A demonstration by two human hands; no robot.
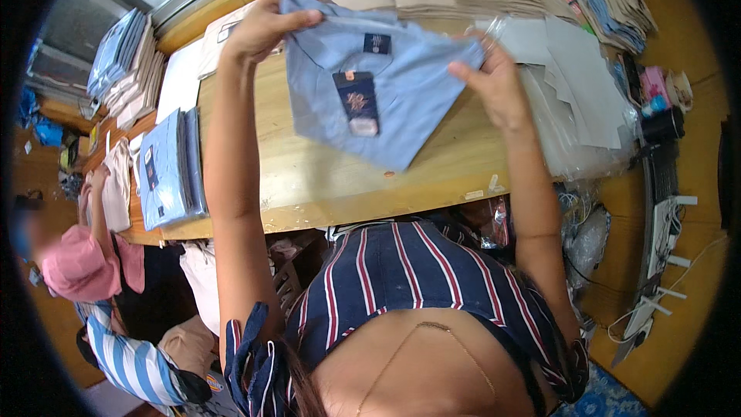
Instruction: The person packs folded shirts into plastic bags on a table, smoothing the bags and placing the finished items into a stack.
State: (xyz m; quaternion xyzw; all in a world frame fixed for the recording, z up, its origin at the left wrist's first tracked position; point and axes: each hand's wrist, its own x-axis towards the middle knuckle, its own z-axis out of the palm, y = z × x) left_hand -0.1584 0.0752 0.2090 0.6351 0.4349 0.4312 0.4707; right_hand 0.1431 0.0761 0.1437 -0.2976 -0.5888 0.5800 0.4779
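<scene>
While two hands are spreading it by its upper corners, a folded light-blue shirt (421, 96) is hanging above the wooden table (324, 205).
The left hand (270, 23) is clamping one corner between thumb and fingers, the right hand (494, 81) the other; a dark tag (356, 100) is showing on the front.
</scene>
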